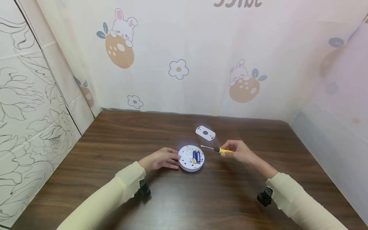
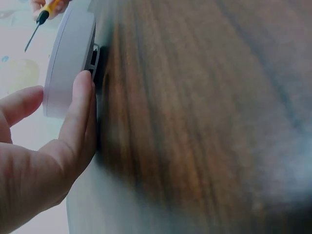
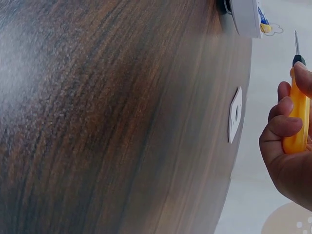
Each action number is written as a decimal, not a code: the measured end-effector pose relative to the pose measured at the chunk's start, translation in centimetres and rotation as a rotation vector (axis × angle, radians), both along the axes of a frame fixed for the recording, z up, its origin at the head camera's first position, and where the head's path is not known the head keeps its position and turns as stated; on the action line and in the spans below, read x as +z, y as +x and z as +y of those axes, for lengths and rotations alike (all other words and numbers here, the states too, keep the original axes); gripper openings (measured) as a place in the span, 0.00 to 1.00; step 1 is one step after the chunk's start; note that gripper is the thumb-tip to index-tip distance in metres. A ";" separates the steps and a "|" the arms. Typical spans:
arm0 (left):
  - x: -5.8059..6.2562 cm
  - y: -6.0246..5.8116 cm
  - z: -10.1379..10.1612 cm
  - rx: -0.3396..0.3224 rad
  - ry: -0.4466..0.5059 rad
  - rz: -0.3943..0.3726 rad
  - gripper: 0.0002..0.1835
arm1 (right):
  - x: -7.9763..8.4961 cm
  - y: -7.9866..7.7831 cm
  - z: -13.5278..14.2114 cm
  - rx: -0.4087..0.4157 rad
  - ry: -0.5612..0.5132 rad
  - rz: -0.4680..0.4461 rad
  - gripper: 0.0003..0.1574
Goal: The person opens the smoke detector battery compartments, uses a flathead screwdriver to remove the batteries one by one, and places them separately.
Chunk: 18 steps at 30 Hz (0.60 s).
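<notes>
A round white battery-powered device lies on the table with its back up and blue batteries showing in its compartment. At its left edge my left hand holds it, the thumb at the upper rim and the fingers along the side and underside, as the left wrist view shows. My right hand grips a screwdriver by its yellow handle. The screwdriver's thin metal shaft points left, its tip just right of the device and apart from it. In the right wrist view, the device is only partly in frame.
Behind the device lies a white oblong plate with a dark round centre, flat on the dark wooden table. A patterned curtain hangs at the table's back edge, and more covering closes off both sides.
</notes>
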<state>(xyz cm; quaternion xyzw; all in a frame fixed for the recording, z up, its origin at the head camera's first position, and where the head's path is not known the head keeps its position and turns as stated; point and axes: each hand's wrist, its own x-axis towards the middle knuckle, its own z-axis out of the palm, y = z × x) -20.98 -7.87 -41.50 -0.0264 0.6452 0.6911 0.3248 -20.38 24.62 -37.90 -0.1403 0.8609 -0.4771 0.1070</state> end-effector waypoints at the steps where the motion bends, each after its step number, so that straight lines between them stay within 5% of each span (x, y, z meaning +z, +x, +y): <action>1: 0.0 0.2 0.0 -0.001 0.004 -0.003 0.21 | 0.0 0.0 0.0 -0.001 0.002 -0.001 0.10; 11: 0.3 2.0 0.3 -0.056 0.023 -0.025 0.21 | 0.0 0.3 0.2 -0.002 0.004 -0.010 0.09; 18: 0.3 1.3 0.2 -0.038 -0.051 0.029 0.20 | 0.3 0.4 0.3 0.019 -0.001 -0.002 0.09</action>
